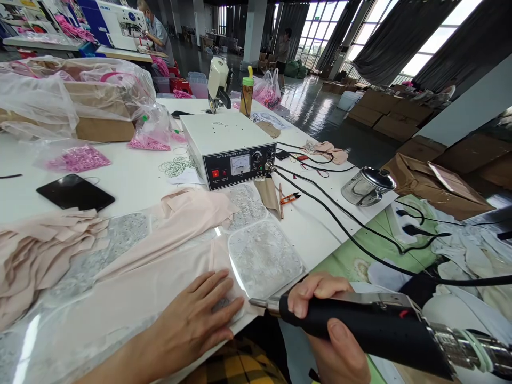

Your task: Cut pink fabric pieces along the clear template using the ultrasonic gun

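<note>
My left hand [196, 320] lies flat with fingers spread on a strip of pale pink fabric [160, 261] at the table's front edge. My right hand [328, 330] is wrapped round a black hand-held tool [360, 325] with a metal tip pointing left, just beside the left fingertips. The tool's black cable [344, 229] runs back to a white control box [228, 146] with a dial and knobs. Under the fabric lie clear trays of small silvery bits [264, 258].
A pile of pink fabric pieces [40, 250] lies at left, a black phone [75, 192] behind it. Bags of pink parts [80, 158], cardboard boxes, small snips [290, 198], a steel pot [366, 186] and a green-capped bottle [247, 97] are on the table. People work far behind.
</note>
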`<state>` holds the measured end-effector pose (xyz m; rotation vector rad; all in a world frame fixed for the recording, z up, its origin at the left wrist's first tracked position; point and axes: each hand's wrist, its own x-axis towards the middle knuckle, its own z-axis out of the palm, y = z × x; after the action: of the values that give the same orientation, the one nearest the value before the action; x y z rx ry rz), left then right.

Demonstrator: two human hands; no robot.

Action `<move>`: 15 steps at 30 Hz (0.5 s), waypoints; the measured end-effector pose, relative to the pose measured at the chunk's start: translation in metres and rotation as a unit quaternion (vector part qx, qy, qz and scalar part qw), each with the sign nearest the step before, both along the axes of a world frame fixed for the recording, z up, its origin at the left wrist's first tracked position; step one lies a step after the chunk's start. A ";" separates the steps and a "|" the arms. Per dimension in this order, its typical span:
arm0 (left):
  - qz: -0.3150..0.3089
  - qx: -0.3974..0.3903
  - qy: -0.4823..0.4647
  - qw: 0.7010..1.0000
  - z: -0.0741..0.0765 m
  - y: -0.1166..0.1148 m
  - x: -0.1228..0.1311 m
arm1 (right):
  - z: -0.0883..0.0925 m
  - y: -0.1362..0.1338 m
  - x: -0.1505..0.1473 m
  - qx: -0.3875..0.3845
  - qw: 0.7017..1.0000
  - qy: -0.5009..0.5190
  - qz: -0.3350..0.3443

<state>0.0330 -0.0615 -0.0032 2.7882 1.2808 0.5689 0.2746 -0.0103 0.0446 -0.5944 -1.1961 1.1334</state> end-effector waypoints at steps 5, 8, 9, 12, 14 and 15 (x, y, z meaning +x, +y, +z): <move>0.006 -0.009 0.017 1.000 0.002 0.000 0.003 | -0.004 -0.005 0.008 -0.015 1.000 -0.023 0.008; 0.009 -0.007 0.022 1.000 0.003 -0.001 0.004 | -0.005 -0.006 0.009 -0.025 0.999 -0.025 0.006; 0.011 -0.006 0.021 1.000 0.002 -0.001 0.004 | -0.005 -0.006 0.009 -0.024 1.000 -0.020 0.004; 0.010 -0.009 0.022 1.000 0.002 -0.001 0.003 | -0.001 -0.004 0.004 -0.011 1.000 -0.001 -0.003; 0.009 -0.009 0.021 1.000 0.001 -0.001 0.003 | 0.003 -0.002 0.000 -0.010 1.000 0.011 -0.014; 0.009 -0.008 0.020 1.000 0.001 -0.001 0.003 | 0.005 -0.001 -0.002 -0.011 1.000 0.016 -0.018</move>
<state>0.0363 -0.0627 -0.0022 2.7916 1.3144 0.5056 0.2724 -0.0117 0.0498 -0.6109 -1.1419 1.1234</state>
